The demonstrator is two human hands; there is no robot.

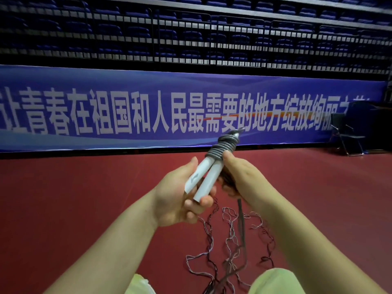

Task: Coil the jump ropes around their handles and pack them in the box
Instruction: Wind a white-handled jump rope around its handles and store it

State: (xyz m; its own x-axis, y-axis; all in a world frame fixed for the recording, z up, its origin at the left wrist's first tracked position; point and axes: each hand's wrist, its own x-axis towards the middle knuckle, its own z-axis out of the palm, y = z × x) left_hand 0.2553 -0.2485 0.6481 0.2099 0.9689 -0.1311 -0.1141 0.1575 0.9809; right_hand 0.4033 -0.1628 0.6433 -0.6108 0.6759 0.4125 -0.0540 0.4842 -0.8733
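The red floor ran back to a long blue banner with white lettering, hung below dark tiers of folded seating, and a folding chair stood at the far right against it; none of this bore on the work except the floor, which served as the place where the loose ropes could lie slack and feed upward without tangling in the lap. No box was in view, so packing, by my reading, was a step not yet reached. Several thin braided ropes lay in loops on the floor between the knees, waiting their turn. The left hand gripped the two white handles side by side, fingers curled under their lower ends, and tilted them up and away, probably so that the upper ends stood free for winding. The right hand was closed round a dark bundle of rope close against the handles, its thumb pressed at the lowest turn, seemingly to hold tension so the wraps would not spring loose. The grey rope coil sat tight around the handles' upper part in close neat turns, reaching to the top. A dark tail of rope hung from the right hand toward the floor, which suggested more winding remained.
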